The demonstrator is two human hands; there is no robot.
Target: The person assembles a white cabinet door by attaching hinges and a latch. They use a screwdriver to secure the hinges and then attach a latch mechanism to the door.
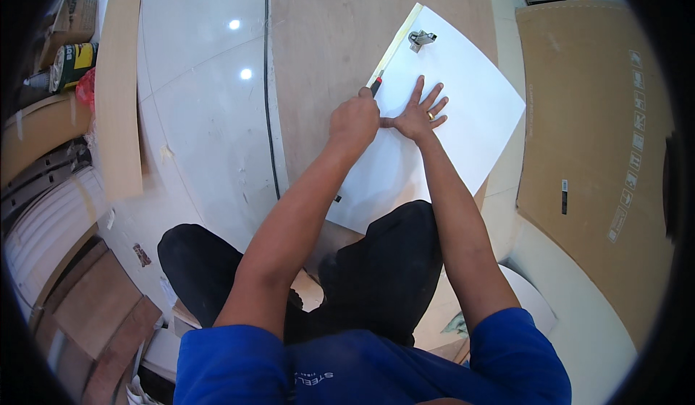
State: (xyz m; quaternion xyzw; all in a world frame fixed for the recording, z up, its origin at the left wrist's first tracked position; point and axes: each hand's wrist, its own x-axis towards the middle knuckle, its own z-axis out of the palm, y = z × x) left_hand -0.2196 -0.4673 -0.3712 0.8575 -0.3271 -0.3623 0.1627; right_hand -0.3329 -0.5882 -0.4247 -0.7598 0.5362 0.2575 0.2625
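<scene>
A white panel [456,138] lies at a slant in front of me, with a pale, yellowish strip [398,39] along its upper left edge. My left hand [355,121] is closed around a hand tool [376,85] with a black and red handle; its tip meets that edge, and its exact kind is hard to make out. Flat on the panel, fingers spread, my right hand [418,119] presses close beside the left one and wears a ring. Near the panel's far corner sits a metal cabinet hinge [421,39].
Under the panel is a brown board [326,14] on the tiled floor [203,79]. A large flat cardboard sheet [579,115] lies to the right. On the left are a long wooden strip [119,79], a can [74,65] and stacked wood pieces [101,304]. My bent knees are close below the panel.
</scene>
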